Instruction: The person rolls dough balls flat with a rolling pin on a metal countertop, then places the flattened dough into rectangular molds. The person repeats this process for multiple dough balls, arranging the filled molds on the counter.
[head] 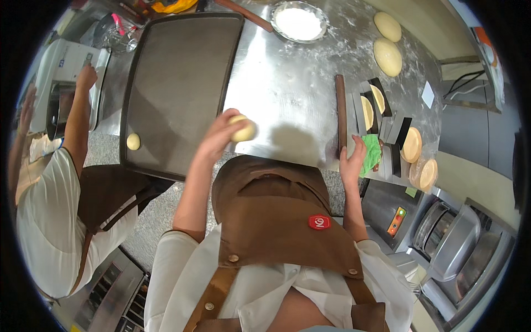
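A round ball of dough [242, 129] is in my left hand [223, 132], raised near the front edge of the steel table [286, 103]. My right hand [353, 159] has its fingers apart beside a green cloth [370, 154], at the near end of a dark wooden rolling pin [341, 112]; whether it touches the cloth I cannot tell. To my left a large dark baking tray [178, 83] bears one small dough ball [133, 141] in its near left corner. Two larger dough pieces [388, 57] lie at the far right of the table.
Flour fills a metal bowl [298, 23] at the back, beside another wooden stick [249, 15]. Dough scrapers [399, 130] with dark and metal parts and round wooden pieces [411, 145] lie at right. A co-worker's arm [76, 120] reaches over a white scale-like appliance [62, 66] at left.
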`<state>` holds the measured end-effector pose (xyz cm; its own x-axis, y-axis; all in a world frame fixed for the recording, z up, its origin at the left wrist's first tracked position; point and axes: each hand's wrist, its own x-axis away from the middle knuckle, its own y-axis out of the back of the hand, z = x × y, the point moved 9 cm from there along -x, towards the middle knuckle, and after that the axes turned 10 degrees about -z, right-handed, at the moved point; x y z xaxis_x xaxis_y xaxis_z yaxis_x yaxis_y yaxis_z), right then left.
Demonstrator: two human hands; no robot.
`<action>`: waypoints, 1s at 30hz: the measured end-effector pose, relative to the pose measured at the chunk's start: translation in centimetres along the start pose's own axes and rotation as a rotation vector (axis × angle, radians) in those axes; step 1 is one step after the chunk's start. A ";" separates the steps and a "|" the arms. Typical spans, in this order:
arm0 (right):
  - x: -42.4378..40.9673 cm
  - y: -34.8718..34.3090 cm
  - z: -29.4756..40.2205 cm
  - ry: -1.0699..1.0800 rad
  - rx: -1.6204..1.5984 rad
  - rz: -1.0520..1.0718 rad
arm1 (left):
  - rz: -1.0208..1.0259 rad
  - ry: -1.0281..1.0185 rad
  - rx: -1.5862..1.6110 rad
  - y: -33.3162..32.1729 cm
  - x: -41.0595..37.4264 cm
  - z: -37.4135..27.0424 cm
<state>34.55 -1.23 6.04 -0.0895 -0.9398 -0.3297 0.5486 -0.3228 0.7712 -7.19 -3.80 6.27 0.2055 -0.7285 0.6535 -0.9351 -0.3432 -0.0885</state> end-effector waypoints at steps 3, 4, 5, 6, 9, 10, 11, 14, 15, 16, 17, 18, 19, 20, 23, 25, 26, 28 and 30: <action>-0.4 -1.3 0.8 0.021 -0.008 0.013 | 0.134 -0.126 -0.258 -8.3 -4.2 3.2; -0.6 -1.7 0.9 0.027 -0.005 0.020 | 0.036 -0.328 -0.563 -8.9 -5.3 3.2; -0.7 -1.9 0.8 0.034 -0.002 0.025 | -0.065 -0.534 -0.865 -9.7 -5.4 2.6; -0.6 -2.0 0.2 0.024 -0.010 0.012 | -0.209 -0.713 -0.920 -10.3 -4.2 0.9; -0.4 -1.4 0.1 -0.011 -0.024 -0.016 | -0.396 -1.111 -1.023 -11.6 0.6 -1.4; -0.2 -1.4 -0.1 -0.016 -0.026 -0.029 | -0.292 -1.147 -1.029 -11.9 1.0 -0.6; 0.1 -1.6 -0.2 -0.021 -0.027 -0.041 | -0.188 -1.180 -1.032 -12.4 1.1 0.2; 0.5 -2.5 0.2 -0.018 -0.062 -0.029 | 0.004 -1.092 -1.321 -13.6 -0.7 4.0; 0.1 -2.8 0.4 -0.009 -0.075 -0.018 | 0.019 -1.062 -1.388 -13.8 -1.4 4.4; -0.2 -2.9 0.8 0.010 -0.048 -0.034 | -0.007 -1.086 -1.400 -14.0 -2.1 4.1; -0.1 -3.2 0.7 -0.019 -0.003 -0.016 | 0.014 -1.081 -1.407 -14.1 -2.2 4.5; -0.3 -3.6 0.6 -0.046 0.038 -0.005 | 0.030 -1.083 -1.416 -14.3 -2.4 4.3; -0.5 -3.9 0.3 -0.073 0.078 0.007 | 0.046 -1.084 -1.425 -14.4 -2.6 4.3; -1.0 -4.2 0.3 -0.033 0.084 -0.016 | 0.056 -1.069 -1.395 -14.3 -2.7 4.4; -1.4 -5.5 -1.8 -0.055 0.036 0.000 | -0.047 -1.032 -1.177 -14.8 -1.0 1.8; -1.4 -5.4 -1.0 -0.023 -0.007 0.004 | 0.007 -1.023 -1.294 -14.4 -1.3 4.3; -1.4 -5.3 -0.5 -0.006 -0.026 0.008 | 0.036 -1.017 -1.350 -14.1 -1.6 5.7; -1.3 -5.0 1.4 0.003 -0.121 0.063 | 0.101 -0.998 -1.381 -14.4 -1.4 5.8; -1.1 -5.2 3.2 0.004 -0.146 0.123 | 0.145 -0.959 -1.325 -14.4 -1.3 5.3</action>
<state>29.11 1.14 4.16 -0.0109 -0.9707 -0.2400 0.6697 -0.1853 0.7191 7.53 -1.06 2.71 -0.2798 -0.9598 -0.0235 -0.4378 0.1058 0.8928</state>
